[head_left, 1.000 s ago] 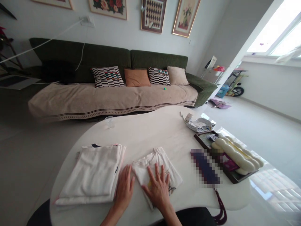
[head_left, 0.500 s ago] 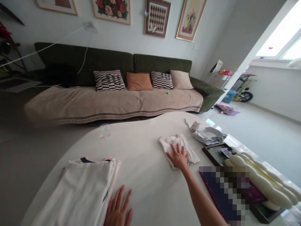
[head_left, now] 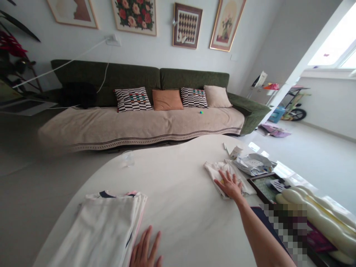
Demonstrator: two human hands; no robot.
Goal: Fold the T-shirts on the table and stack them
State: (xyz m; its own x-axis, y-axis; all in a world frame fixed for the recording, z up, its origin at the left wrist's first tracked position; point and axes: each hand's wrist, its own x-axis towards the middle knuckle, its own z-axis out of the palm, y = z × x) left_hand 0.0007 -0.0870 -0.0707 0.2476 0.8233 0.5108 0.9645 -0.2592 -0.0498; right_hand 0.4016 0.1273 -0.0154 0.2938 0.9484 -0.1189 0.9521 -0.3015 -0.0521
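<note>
Head view: right hand point(head_left: 229, 185) flat, fingers spread, pressing on small folded white garment point(head_left: 222, 174) near table's point(head_left: 172, 185) right edge, gripping nothing. Left hand point(head_left: 146, 252) open, palm down at near edge, touching stack of folded shirts point(head_left: 105, 230). Garment print unreadable.

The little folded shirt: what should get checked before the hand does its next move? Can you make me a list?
1. Right hand flat on the shirt: ok.
2. Shirt folded and lying on the table: ok.
3. Room beyond the shirt: not ok, the papers touch its far edge.
4. Left hand resting on the table beside the stack: ok.
5. Stack neat and square: ok.
6. Glass out of the way: ok, it stands far off to the left.
</note>
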